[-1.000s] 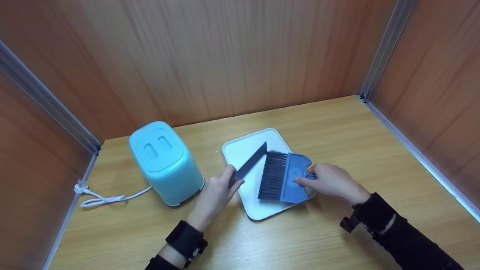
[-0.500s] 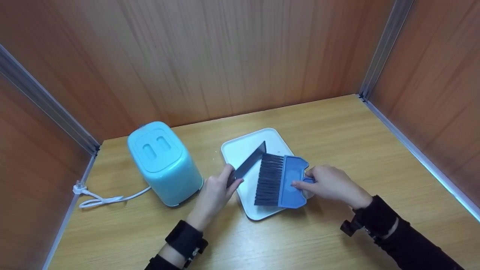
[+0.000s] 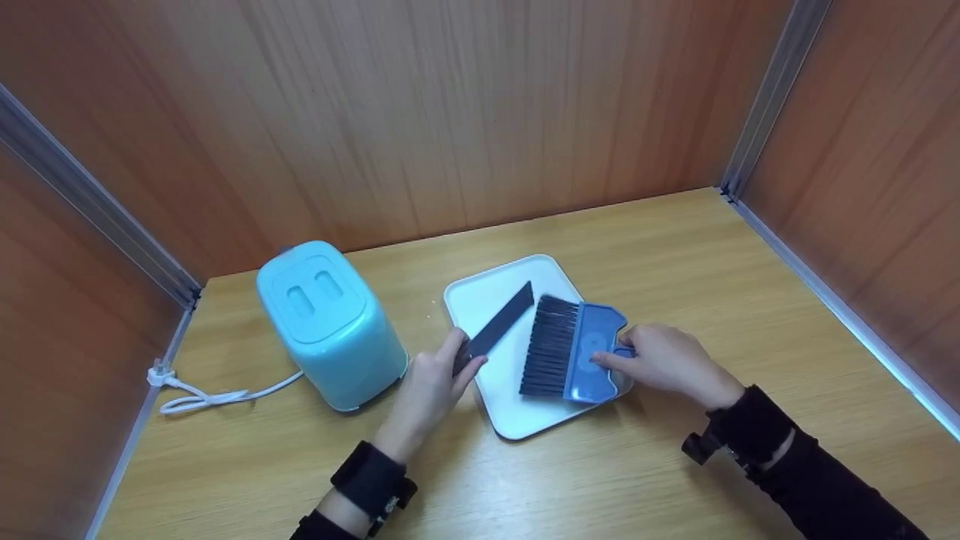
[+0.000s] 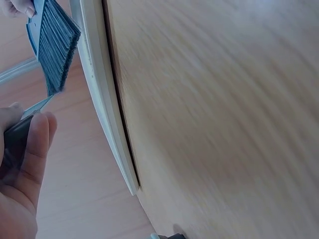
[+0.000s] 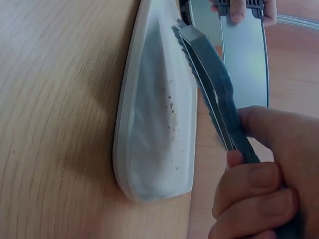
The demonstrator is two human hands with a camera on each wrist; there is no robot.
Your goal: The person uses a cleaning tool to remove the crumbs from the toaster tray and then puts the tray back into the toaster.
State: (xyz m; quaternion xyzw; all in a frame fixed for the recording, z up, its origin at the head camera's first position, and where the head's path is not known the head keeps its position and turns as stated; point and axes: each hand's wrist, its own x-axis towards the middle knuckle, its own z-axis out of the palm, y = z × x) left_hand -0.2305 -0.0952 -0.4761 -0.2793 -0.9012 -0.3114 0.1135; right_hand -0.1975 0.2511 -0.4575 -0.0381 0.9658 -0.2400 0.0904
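Note:
My left hand (image 3: 427, 394) pinches a dark handle (image 4: 17, 137) from which a broad flat metal scraper (image 3: 504, 321) stands over the tray. My right hand (image 3: 667, 364) grips the short handle of a blue hand brush (image 3: 592, 352); its thumb lies along the blue back. The dark bristles (image 3: 549, 345) point left, facing the scraper with a gap between them in the head view. Beneath both tools lies a white rectangular tray (image 3: 525, 427). Brown crumbs (image 5: 173, 117) are scattered on it in the right wrist view. Whether the bristles touch the tray, I cannot tell.
A light-blue toaster (image 3: 337, 330) stands left of the tray, its white cord (image 3: 202, 401) bundled beside it. A few tiny specks (image 3: 431, 309) lie on the wooden tabletop (image 3: 660, 247) between toaster and tray. Wooden panels (image 3: 450, 112) enclose the back and sides.
The brush moved left and nearer to me half a second ago, and is now back farther right and farther away. The left hand with the scraper and the tray have stayed in place.

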